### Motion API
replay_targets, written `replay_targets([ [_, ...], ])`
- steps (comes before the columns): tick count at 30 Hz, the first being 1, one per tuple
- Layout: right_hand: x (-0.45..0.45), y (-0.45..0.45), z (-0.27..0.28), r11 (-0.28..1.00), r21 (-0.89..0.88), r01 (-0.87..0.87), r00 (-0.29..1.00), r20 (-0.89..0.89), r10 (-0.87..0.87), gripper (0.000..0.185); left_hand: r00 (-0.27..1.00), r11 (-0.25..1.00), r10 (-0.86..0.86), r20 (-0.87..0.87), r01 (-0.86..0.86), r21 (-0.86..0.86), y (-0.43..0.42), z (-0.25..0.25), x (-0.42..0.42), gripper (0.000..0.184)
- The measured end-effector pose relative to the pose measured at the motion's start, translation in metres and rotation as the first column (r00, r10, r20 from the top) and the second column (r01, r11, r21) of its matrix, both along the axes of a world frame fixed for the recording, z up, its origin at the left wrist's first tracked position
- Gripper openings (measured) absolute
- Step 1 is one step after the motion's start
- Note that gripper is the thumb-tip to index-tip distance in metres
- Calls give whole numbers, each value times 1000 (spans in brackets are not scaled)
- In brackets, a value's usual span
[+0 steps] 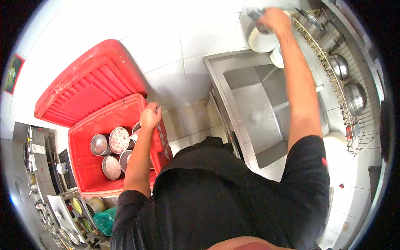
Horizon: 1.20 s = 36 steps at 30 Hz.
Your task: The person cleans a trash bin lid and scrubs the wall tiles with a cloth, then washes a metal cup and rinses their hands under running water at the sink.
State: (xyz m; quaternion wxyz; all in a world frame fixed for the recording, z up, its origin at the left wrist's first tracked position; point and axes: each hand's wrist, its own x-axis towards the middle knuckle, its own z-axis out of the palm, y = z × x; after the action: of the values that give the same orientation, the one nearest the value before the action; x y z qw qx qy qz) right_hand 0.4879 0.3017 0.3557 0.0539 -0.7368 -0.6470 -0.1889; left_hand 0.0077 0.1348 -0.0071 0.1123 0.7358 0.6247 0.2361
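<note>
ngl a careless tug by the right hand (275, 20), fingers closed on some blurry clear bag (257, 17), could knock the white tub (259, 41) sinkward, while the left hand (150, 116) is at the cup-filled red cooler (81, 175), grip unclear.

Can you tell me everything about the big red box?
The red box looks like hard plastic, with smooth inner walls and rounded corners. Its scuffed, ridged lid is up, tipped back beside the tiled wall. Inside are round metal pots, some with pale pink stuff. The left hand is by its rim; I can't tell if it's gripping.
</note>
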Motion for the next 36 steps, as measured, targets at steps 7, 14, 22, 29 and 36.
replay_targets([
  [7,-34,26,26,977,210,-42,942,-317,108,43,996,999,18,93,-23,46,-2,-4,-8,22],
  [14,-20,-94,-153,999,31,13,779,-627,9,57,991,1000,0,130,-4,27,4,-14,-13,22],
  [22,-31,-247,-261,849,-480,-223,724,-665,-186,37,991,999,10,132,-4,-42,2,-2,-11,23],
  [29,-124,-103,-44,947,-302,-114,992,-94,89,62,993,1000,15,120,-14,-13,0,1,-10,24],
  [36,-178,-34,94,962,57,-266,960,-73,270,65,987,999,1,160,-6,32,-1,-13,-17,23],
])
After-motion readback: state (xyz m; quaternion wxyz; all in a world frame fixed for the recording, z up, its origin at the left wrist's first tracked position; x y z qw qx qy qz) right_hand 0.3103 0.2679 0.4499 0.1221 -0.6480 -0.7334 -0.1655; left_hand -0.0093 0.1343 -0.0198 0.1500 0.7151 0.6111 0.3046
